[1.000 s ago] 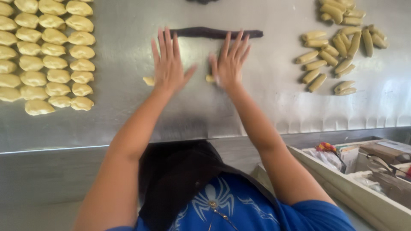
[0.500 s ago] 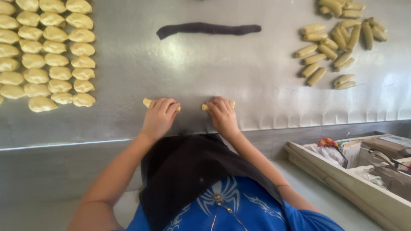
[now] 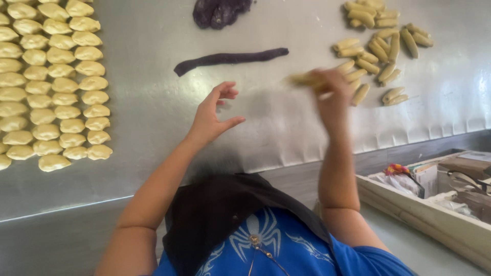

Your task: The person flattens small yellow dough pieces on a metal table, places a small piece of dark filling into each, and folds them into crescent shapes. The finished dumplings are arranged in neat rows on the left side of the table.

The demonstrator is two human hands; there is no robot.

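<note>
While the left hand (image 3: 212, 115) hovers empty with fingers loosely spread above the steel bench (image 3: 153, 46), the blurred right hand (image 3: 332, 94) pinches a pale dough roll (image 3: 303, 79) beside the heap of finished rolls (image 3: 378, 51).

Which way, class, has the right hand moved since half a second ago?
Yes. The right hand, gripping a pale dough roll, has swung right toward the rolled pile, away from the purple strip.

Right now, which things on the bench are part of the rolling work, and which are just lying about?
In the work:
right hand holding a blurred dough roll
left hand, empty
finished rolls
pale dough pieces
purple strip
purple lump

Lying about:
wooden box of odds and ends
</note>
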